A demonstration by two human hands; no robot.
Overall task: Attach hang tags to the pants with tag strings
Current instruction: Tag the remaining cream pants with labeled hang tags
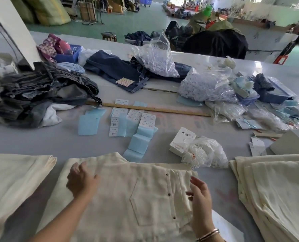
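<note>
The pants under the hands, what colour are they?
Cream, off-white pants, with small dark metal studs; the head view shows this.

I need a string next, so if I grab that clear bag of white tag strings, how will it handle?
The bag of tag strings looks crumpled and thin, so probably floppy and light. Its plastic may slip, and loose strings could spill out.

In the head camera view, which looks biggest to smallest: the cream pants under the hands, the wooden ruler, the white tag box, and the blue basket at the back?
As they look, nearness inflating the pants:
1. cream pants
2. wooden ruler, long but thin
3. and 4. white tag box and blue basket look alike; the basket is farther away, so unranked.
</note>
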